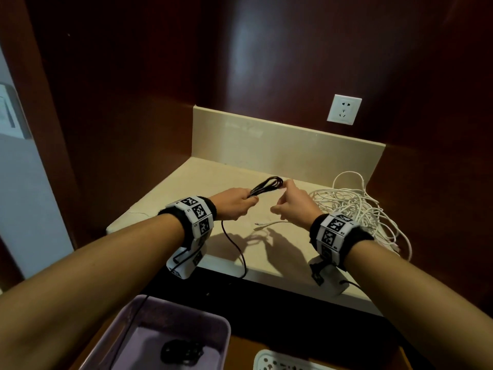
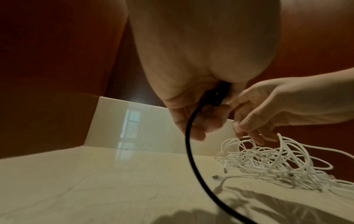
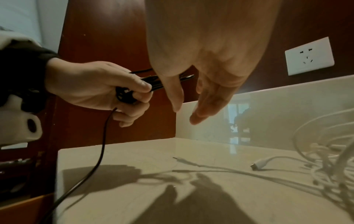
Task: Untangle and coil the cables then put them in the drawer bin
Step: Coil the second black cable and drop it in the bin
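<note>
- Countertop (image 1: 186,182), pale stone, with raised back edge.
- Lilac drawer bin (image 1: 213,324), below the counter's front edge; a dark coiled cable (image 1: 181,352) lies inside.
- White cables (image 1: 357,206), one loose tangle at counter right.
- Left hand (image 1: 234,205): fingers curled round the gathered loops of the black cable (image 1: 266,186); its tail hangs over the counter edge.
- Right hand (image 1: 292,204): fingers straight and relaxed; whether its tips touch the loops cannot be told.
</note>
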### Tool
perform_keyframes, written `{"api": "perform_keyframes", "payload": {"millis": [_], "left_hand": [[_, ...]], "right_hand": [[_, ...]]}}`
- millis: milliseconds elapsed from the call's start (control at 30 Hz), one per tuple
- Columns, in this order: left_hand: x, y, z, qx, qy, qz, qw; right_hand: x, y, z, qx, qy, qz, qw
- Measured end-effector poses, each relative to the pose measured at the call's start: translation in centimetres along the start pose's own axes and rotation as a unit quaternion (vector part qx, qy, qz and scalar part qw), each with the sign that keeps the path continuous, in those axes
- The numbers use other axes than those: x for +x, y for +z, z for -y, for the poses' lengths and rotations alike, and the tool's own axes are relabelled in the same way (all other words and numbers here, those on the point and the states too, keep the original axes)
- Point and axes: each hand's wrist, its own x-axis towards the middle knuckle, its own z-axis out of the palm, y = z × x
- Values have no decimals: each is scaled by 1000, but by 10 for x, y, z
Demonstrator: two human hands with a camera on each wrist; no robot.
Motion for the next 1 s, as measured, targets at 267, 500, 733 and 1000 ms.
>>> {"api": "perform_keyframes", "payload": {"millis": [267, 500, 733, 1000], "left_hand": [[7, -7, -1, -77, 16, -107, 991], [7, -10, 2, -135, 28, -132, 982], [3, -19, 10, -65, 14, -134, 989], [-3, -19, 18, 130, -56, -81, 987]], "right_hand": [[-2, 40, 20, 127, -4, 166, 978], [-4, 58, 37, 165, -13, 212, 963], [-9, 43, 32, 182, 19, 178, 967], [-3, -6, 9, 15, -46, 8, 999]]}}
